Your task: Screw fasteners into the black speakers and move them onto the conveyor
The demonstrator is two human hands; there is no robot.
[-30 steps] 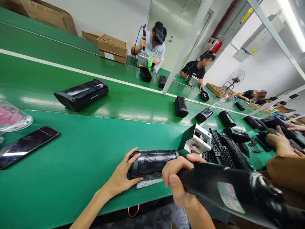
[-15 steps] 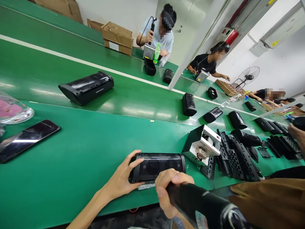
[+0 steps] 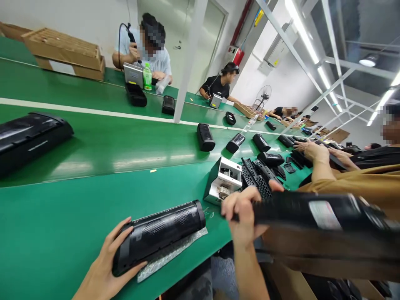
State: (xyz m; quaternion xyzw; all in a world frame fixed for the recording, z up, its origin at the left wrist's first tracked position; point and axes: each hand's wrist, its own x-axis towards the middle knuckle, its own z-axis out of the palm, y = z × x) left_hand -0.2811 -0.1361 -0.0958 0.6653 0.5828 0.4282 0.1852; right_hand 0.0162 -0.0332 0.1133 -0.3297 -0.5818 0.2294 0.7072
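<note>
My left hand [image 3: 104, 262] is wrapped around the left end of a black speaker housing [image 3: 165, 229], thumb on the near side and fingers over the far side. The housing lies slanted on the green mat, perforated patches facing up, with bubble wrap [image 3: 173, 255] beneath its near edge. My right hand [image 3: 245, 210] grips a black electric screwdriver [image 3: 290, 210], blurred by motion, raised to the right of the housing. The screwdriver's tip is hidden. Just behind the right hand stands a black-and-silver screw feeder [image 3: 222, 181].
Perforated black panels [image 3: 258, 177] lie beside the feeder. More speaker housings [image 3: 205, 137] stand along the green bench [image 3: 131, 143], one large at left [image 3: 34, 135]. A co-worker's hands [image 3: 317, 152] work at right; others sit across. Cardboard boxes [image 3: 70, 66] are at the back left.
The view has swung to the right. My right hand has lifted the screwdriver away from the housing toward the right. The housing is now more tilted, still in my left hand.
</note>
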